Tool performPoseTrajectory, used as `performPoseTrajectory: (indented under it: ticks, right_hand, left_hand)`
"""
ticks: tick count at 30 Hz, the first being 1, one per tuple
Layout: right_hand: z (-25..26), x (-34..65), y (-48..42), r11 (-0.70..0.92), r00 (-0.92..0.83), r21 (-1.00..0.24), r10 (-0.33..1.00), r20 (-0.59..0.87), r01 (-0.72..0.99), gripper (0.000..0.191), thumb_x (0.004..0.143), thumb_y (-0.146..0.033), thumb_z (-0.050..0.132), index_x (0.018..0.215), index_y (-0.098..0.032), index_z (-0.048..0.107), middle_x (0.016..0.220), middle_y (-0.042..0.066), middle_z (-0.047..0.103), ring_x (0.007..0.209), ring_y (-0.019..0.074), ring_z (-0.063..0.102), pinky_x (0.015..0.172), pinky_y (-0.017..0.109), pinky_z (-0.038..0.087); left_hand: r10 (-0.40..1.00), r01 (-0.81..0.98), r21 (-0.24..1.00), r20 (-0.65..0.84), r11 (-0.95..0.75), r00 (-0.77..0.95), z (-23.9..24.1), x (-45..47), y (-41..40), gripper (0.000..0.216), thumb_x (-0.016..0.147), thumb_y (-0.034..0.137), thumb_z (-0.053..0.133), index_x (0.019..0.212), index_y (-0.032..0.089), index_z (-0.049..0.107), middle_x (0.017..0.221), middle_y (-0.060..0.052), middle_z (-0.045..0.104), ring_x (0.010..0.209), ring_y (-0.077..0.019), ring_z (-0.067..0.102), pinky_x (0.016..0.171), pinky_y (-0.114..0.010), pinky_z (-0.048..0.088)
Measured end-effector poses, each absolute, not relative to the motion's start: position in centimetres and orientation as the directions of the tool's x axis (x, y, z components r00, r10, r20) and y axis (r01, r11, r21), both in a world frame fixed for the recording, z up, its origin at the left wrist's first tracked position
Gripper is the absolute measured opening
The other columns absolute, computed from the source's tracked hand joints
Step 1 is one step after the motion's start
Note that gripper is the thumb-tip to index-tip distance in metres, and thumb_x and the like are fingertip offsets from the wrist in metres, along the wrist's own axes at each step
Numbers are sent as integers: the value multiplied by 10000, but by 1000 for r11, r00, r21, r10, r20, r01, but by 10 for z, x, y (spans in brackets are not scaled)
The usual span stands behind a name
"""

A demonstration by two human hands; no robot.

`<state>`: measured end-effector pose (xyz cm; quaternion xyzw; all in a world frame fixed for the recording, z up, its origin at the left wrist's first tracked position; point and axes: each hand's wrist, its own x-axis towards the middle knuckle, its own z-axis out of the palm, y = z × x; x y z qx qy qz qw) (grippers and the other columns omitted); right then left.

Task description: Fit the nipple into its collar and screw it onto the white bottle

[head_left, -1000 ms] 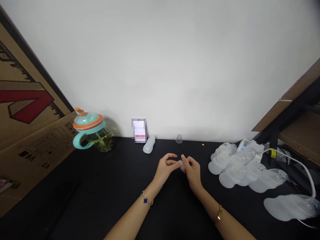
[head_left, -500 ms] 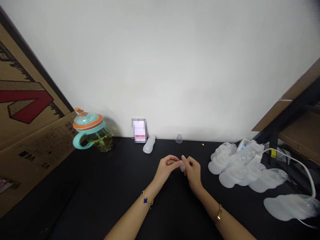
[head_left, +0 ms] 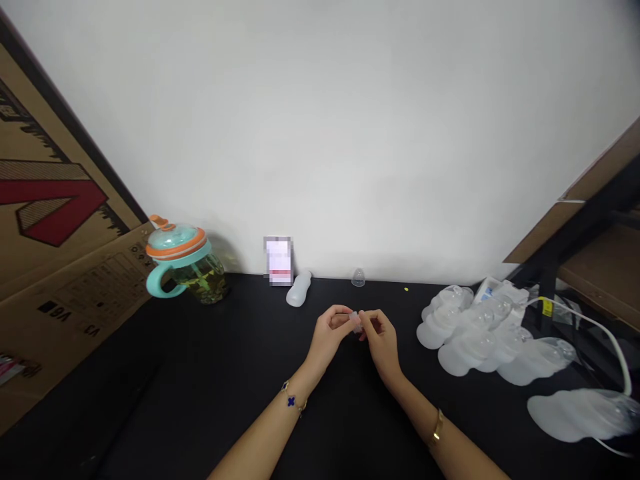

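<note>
My left hand (head_left: 327, 340) pinches a small translucent ribbed collar (head_left: 356, 323) between thumb and fingers, above the black table. On its right side, the bent fingertips of my right hand (head_left: 383, 343) close on the same collar. Fingers cover much of it. Farther back, a clear domed cap (head_left: 358, 278) stands near the wall. A white, waisted soft bottle body (head_left: 299, 289) lies to the left of the cap.
At left stand a lidded teal jug (head_left: 203, 280) and a printed cardboard box (head_left: 75, 313). A phone with a blurred screen (head_left: 279, 261) leans against the wall. Several frosted bottles with clear caps (head_left: 467, 350) lie at right, beside a white cable (head_left: 613, 343).
The collar has shifted slightly left and up and turned between my fingers, so less of its ribbed side shows. My right hand has moved a little left with it.
</note>
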<state>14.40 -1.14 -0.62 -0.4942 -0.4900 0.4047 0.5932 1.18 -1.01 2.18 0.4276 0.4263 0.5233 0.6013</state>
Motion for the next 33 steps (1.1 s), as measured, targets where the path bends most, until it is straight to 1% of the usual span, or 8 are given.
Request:
performPoseTrajectory:
  ticks: [4,10,17,19,24,27,29,33]
  right_hand:
    - [-10,144,-10,197,175,-980,966,192,-13,391,792,-579,715,895,-204,681,933,75,690,739,206,649,561,299,555]
    - [-8,144,-11,218,129,-976,968,215,-9,333,827,-526,701,944,-215,706,1019,86,706,866,235,668,670,333,591]
    - [-5,143,-16,264,84,-960,959,272,92,331,862,-481,670,1085,-245,734,1183,96,697,962,258,667,656,313,572]
    - [-6,143,-17,263,105,-960,956,273,99,360,859,-482,673,1122,-242,730,1199,103,693,974,262,667,665,317,575]
    - [-8,145,-18,203,133,-974,968,215,96,457,831,-468,711,1221,-231,695,1111,97,711,857,230,680,679,328,580]
    - [-9,145,-16,222,99,-971,968,230,83,443,820,-437,727,1216,-240,700,1196,101,701,1014,268,666,709,326,580]
    - [-9,144,-15,225,85,-972,969,231,72,444,812,-412,739,1222,-248,694,1235,97,694,1077,279,652,716,322,577]
    - [-12,144,-13,204,95,-978,973,208,48,440,798,-395,751,1204,-234,698,1186,93,716,1035,274,672,697,318,573]
  left_hand:
    - [995,-250,963,-89,98,47,20,11,-10,352,681,439,835,850,174,676,828,-66,761,816,-214,714,684,-263,512]
    - [993,-277,953,-116,121,37,16,10,-10,407,713,453,813,951,182,623,884,-94,781,865,-233,732,718,-282,523]
    - [989,-371,917,-145,146,30,16,8,-9,515,631,413,883,999,184,605,906,-94,780,864,-231,737,725,-281,532]
    - [986,-420,893,-162,165,42,15,8,-8,516,634,384,889,1014,185,603,927,-97,780,881,-229,738,762,-293,543]
    - [963,-564,784,-250,261,99,13,7,-5,493,658,278,881,1046,176,594,955,-113,777,856,-220,747,804,-314,564]
    - [961,-597,755,-248,271,123,13,7,-4,482,660,275,874,1035,168,592,971,-127,774,913,-248,748,832,-326,564]
    - [963,-593,760,-236,266,130,14,7,-5,472,672,287,867,1035,167,591,992,-128,772,936,-251,745,847,-329,563]
    - [977,-480,851,-169,212,132,15,7,-7,454,731,368,823,1068,162,599,989,-125,768,931,-246,737,846,-346,567]
